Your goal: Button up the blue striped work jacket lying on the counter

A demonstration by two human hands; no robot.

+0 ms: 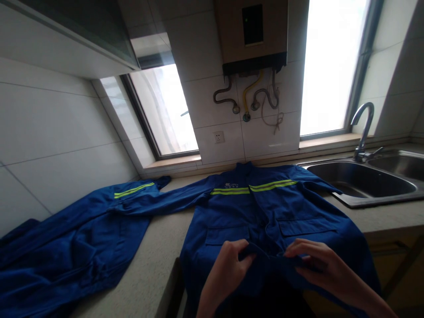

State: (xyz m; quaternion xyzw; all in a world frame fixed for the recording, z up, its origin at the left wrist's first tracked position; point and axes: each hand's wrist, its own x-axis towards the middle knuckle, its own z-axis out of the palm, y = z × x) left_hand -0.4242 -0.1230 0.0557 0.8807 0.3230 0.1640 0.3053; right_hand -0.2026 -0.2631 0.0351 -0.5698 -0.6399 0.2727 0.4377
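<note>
Counter (160, 269): pale worktop along the tiled wall, carrying the cloth; sink (356, 202) set in at the right end.

Blue jacket (228, 210): front up, collar toward the wall, lower part hanging over the near counter edge toward the wearer. Long axis runs from the wall toward the body, so most of it lies ahead of the fingers. One sleeve reaches left onto the second blue garment (89, 243); the other reaches the sink rim.

Front opening (263, 216): follows that axis, its lower end between the hands.

Left hand (228, 265): left of the opening, thumb and index closed on the jacket's cloth; gap slight.

Right hand (321, 260): right of the opening, fingertips closed on cloth, other fingers curled. Both hands touch the jacket; the right fingertips look closer to the opening's lower end. Exact fold gripped: cannot tell, shadowed.
</note>
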